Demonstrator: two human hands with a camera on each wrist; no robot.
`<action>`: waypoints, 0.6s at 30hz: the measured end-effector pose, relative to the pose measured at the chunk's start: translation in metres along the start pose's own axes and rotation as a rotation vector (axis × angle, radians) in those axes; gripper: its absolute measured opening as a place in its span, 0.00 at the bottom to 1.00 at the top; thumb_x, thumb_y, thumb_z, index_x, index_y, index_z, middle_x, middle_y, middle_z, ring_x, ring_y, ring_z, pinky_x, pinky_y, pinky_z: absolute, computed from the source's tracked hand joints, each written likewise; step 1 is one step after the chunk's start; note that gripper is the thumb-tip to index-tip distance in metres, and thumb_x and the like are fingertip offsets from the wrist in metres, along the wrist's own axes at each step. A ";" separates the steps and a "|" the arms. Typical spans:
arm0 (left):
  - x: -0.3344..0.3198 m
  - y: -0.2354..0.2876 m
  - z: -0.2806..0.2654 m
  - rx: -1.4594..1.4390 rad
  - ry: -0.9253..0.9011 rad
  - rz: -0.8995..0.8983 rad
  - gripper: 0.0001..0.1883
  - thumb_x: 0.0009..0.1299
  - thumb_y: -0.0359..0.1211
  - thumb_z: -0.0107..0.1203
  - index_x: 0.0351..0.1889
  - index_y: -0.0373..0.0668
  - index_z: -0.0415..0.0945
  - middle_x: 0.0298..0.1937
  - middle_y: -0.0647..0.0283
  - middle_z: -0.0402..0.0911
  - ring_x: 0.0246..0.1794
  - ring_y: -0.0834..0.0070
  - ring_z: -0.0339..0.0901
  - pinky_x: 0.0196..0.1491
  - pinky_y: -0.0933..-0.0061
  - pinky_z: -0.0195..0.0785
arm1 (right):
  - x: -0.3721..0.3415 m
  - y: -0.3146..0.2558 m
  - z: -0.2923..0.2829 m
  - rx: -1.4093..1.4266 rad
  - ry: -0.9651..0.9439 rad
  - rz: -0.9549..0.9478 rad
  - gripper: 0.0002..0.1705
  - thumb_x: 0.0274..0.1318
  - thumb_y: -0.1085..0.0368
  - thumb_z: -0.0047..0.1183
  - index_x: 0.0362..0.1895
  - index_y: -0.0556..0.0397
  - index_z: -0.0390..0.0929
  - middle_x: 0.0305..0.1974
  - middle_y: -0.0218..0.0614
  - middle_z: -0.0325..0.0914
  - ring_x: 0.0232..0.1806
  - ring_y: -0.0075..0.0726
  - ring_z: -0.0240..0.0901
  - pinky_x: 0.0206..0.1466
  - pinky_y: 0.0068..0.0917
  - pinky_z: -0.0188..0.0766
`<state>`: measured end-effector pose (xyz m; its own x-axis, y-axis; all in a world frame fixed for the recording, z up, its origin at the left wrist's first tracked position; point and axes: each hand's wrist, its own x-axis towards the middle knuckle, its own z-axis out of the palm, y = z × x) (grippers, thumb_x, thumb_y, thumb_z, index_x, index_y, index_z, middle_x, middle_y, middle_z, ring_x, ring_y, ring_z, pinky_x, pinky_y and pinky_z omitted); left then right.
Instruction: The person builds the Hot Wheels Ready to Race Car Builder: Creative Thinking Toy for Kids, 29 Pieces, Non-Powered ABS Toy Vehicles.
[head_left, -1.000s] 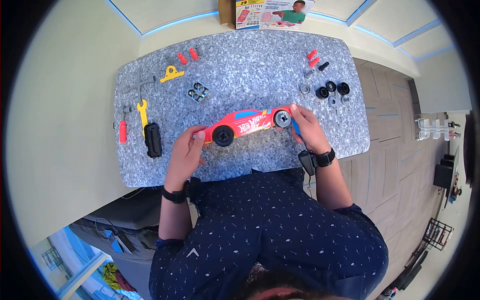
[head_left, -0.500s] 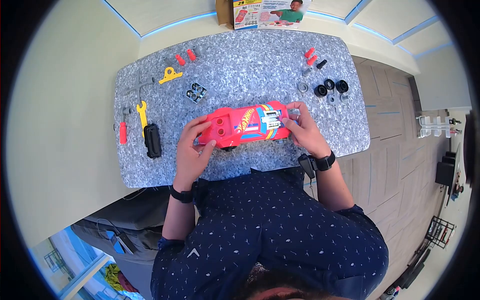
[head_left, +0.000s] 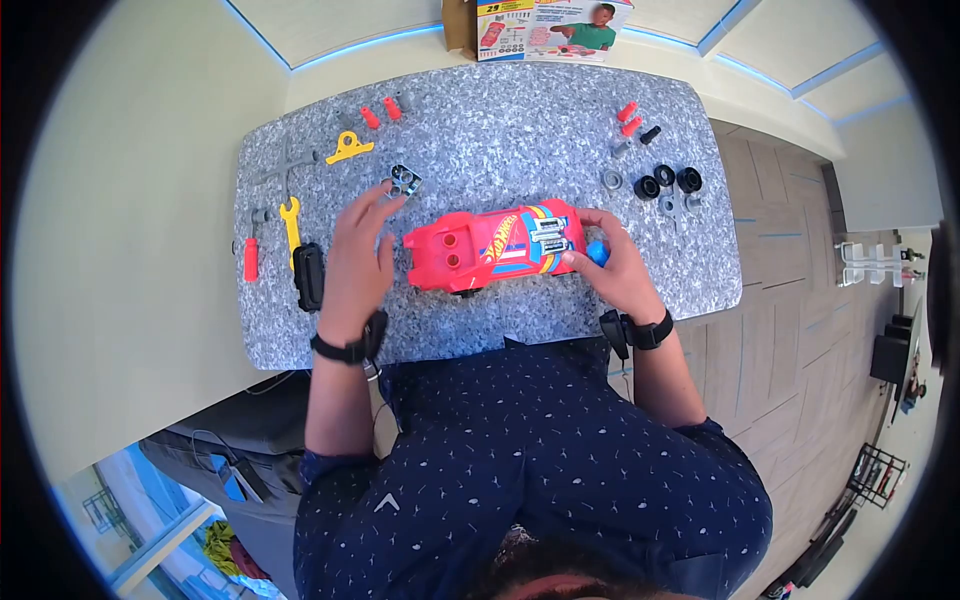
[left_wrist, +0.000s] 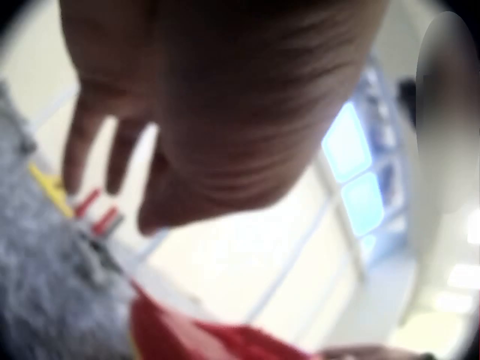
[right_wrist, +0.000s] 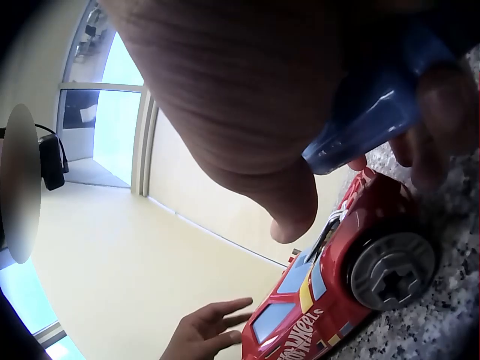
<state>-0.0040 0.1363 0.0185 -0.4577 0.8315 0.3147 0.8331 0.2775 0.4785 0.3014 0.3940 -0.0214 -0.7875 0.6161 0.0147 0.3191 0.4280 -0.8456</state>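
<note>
A red Hot Wheels toy car (head_left: pixel 490 250) stands roof up on the table, its grey-hubbed wheel (right_wrist: pixel 394 274) showing in the right wrist view. At the car's right end is my right hand (head_left: pixel 622 268), thumb and fingertips at its body. That hand also holds a glossy blue tool (right_wrist: pixel 367 112) in its curled fingers; most of the tool is hidden. My left hand (head_left: pixel 358 255) is off the car, fingers loosely extended. Its fingertips overlap a small dark part with round silver rings (head_left: pixel 405 180) in the head view.
Left on the table lie a yellow wrench (head_left: pixel 291 232), a black piece (head_left: pixel 309 277), a red-handled screwdriver (head_left: pixel 251 260) and a yellow bracket (head_left: pixel 349 147). Black wheels (head_left: pixel 648 187) and red pegs (head_left: pixel 631 127) lie at right. A printed box (head_left: pixel 550 30) stands behind.
The car has turned from its side to roof up and come down onto the table. My left hand has let go of it and moved up and left to the small dark part.
</note>
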 end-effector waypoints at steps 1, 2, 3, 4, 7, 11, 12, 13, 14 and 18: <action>0.014 -0.010 0.001 0.047 -0.042 0.065 0.27 0.71 0.18 0.62 0.69 0.45 0.85 0.77 0.55 0.81 0.81 0.50 0.75 0.79 0.51 0.73 | 0.000 0.000 0.000 -0.006 0.000 0.005 0.42 0.66 0.54 0.79 0.76 0.59 0.75 0.66 0.53 0.84 0.69 0.54 0.82 0.71 0.46 0.76; 0.030 -0.020 0.004 0.094 -0.083 0.129 0.28 0.71 0.18 0.60 0.69 0.46 0.85 0.78 0.55 0.81 0.81 0.49 0.75 0.82 0.51 0.69 | -0.001 0.000 -0.001 -0.001 -0.004 0.015 0.42 0.66 0.54 0.79 0.76 0.59 0.76 0.66 0.54 0.84 0.70 0.54 0.82 0.72 0.46 0.76; 0.043 -0.030 0.005 0.143 -0.124 0.196 0.30 0.70 0.17 0.59 0.70 0.46 0.85 0.78 0.56 0.81 0.81 0.49 0.74 0.84 0.50 0.65 | -0.001 -0.001 -0.001 0.005 -0.005 0.023 0.42 0.66 0.54 0.79 0.75 0.59 0.76 0.66 0.54 0.84 0.70 0.55 0.82 0.72 0.46 0.76; 0.051 -0.042 0.011 0.167 -0.161 0.226 0.29 0.71 0.17 0.58 0.70 0.46 0.85 0.77 0.57 0.82 0.81 0.50 0.75 0.84 0.49 0.66 | -0.001 -0.002 -0.001 0.010 -0.002 0.032 0.41 0.66 0.53 0.79 0.75 0.59 0.77 0.66 0.55 0.84 0.70 0.55 0.82 0.72 0.46 0.76; 0.060 -0.068 0.033 0.203 -0.251 0.290 0.26 0.73 0.19 0.57 0.69 0.47 0.84 0.74 0.58 0.84 0.79 0.53 0.76 0.81 0.49 0.69 | -0.004 -0.010 -0.006 0.006 0.000 0.092 0.40 0.67 0.53 0.78 0.74 0.59 0.78 0.66 0.55 0.84 0.70 0.56 0.82 0.72 0.47 0.76; 0.065 -0.067 0.037 0.098 -0.335 0.177 0.24 0.74 0.20 0.59 0.68 0.45 0.84 0.72 0.56 0.84 0.76 0.51 0.78 0.77 0.50 0.73 | -0.006 -0.005 -0.008 0.006 0.018 0.076 0.38 0.68 0.53 0.77 0.73 0.60 0.79 0.66 0.54 0.84 0.69 0.57 0.82 0.71 0.47 0.77; 0.067 -0.064 0.034 0.053 -0.361 0.121 0.23 0.74 0.20 0.61 0.67 0.44 0.84 0.72 0.55 0.83 0.75 0.50 0.79 0.76 0.51 0.74 | -0.005 -0.006 -0.008 -0.002 0.017 0.082 0.37 0.68 0.53 0.77 0.73 0.60 0.79 0.66 0.54 0.84 0.69 0.58 0.82 0.71 0.47 0.77; 0.066 -0.053 0.026 -0.045 -0.321 0.090 0.25 0.75 0.20 0.61 0.70 0.44 0.83 0.70 0.55 0.84 0.72 0.52 0.81 0.74 0.54 0.75 | -0.004 -0.006 -0.009 -0.010 0.014 0.089 0.37 0.68 0.53 0.77 0.73 0.60 0.79 0.66 0.54 0.84 0.69 0.58 0.82 0.71 0.47 0.77; 0.061 -0.036 0.015 -0.144 -0.282 0.057 0.26 0.76 0.21 0.62 0.73 0.45 0.82 0.68 0.55 0.85 0.69 0.54 0.83 0.72 0.56 0.76 | -0.003 -0.005 -0.009 -0.011 0.018 0.079 0.37 0.68 0.54 0.77 0.72 0.60 0.79 0.66 0.54 0.84 0.69 0.58 0.82 0.71 0.47 0.77; 0.031 0.012 -0.009 -0.605 -0.307 -0.133 0.31 0.79 0.21 0.65 0.81 0.45 0.77 0.63 0.56 0.86 0.58 0.67 0.87 0.64 0.64 0.80 | -0.002 -0.004 -0.008 0.002 0.014 0.071 0.36 0.68 0.54 0.77 0.71 0.60 0.80 0.66 0.53 0.84 0.68 0.57 0.83 0.71 0.46 0.77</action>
<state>-0.0107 0.1610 0.0411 -0.3605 0.9326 0.0182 0.4152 0.1430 0.8984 0.3058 0.3965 -0.0136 -0.7553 0.6543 -0.0380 0.3730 0.3815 -0.8458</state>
